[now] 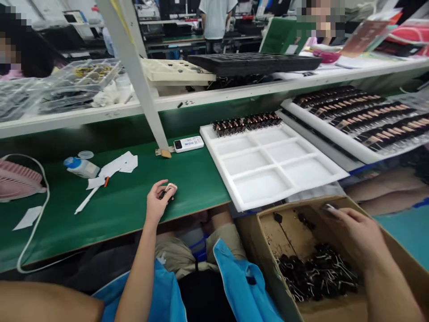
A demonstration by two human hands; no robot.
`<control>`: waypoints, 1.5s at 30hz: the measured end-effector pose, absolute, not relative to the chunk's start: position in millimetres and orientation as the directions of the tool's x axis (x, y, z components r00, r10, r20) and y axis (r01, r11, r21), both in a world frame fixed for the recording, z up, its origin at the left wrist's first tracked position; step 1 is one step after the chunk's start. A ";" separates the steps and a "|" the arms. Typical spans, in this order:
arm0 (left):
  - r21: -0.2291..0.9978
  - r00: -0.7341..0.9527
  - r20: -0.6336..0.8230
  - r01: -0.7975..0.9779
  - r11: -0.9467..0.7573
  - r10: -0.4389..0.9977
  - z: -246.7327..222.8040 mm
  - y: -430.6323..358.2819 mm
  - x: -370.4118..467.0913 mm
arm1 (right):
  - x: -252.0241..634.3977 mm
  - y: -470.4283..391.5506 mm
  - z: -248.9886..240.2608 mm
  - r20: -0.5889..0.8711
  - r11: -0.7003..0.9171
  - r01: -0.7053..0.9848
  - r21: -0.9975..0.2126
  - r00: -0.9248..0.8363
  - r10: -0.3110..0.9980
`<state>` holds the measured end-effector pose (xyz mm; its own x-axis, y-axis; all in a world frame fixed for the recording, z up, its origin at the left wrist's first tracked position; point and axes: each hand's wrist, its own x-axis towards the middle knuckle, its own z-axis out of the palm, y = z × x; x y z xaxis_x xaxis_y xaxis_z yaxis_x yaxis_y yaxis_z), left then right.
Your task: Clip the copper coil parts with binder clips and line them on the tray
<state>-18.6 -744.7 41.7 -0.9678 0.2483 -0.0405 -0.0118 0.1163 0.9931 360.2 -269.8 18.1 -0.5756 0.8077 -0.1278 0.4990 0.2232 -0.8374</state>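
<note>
My left hand [157, 201] is closed on a small copper-coloured coil [171, 187] with dark parts, just above the green mat. Over the cardboard box [291, 308], my right hand [360, 230] pinches a small dark piece with a shiny edge, which looks like a binder clip [330, 207]. A heap of black binder clips [318, 273] with silver wire handles lies at the bottom of that box. Right of my left hand, a white foam tray [231, 176] has a row of black-and-copper parts [248, 123] along its far end; its other compartments hold nothing.
A fuller foam tray [335, 129] of similar parts stands at the right. On the green mat [187, 174] are a white device [188, 144], a blue-capped bottle [80, 167], paper scraps [119, 164] and a pink fan [20, 179] with its cable. A shelf post [140, 85] rises ahead.
</note>
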 end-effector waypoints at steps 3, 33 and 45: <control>0.994 -0.957 -0.034 -0.001 0.114 0.287 40.1 -745.2 -17.5 | 318.8 -287.6 60.8 -0.039 0.108 0.347 -0.932 -0.391 0.919; 0.994 -0.847 -0.019 0.040 0.099 0.531 39.1 -758.8 -15.9 | 70.1 -527.7 21.6 -0.090 0.038 0.086 -0.996 -0.990 -0.109; 0.978 -0.795 -0.003 0.124 0.169 0.606 43.9 -759.3 -13.7 | 70.7 -530.8 27.8 -0.003 0.222 -0.034 -0.974 -0.987 -0.163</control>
<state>-13.7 -759.3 43.9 -0.7951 0.6064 -0.0034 0.1244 0.1687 0.9778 70.7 -530.8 27.8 -0.9866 -0.1631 -0.0028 -0.0340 0.2224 -0.9744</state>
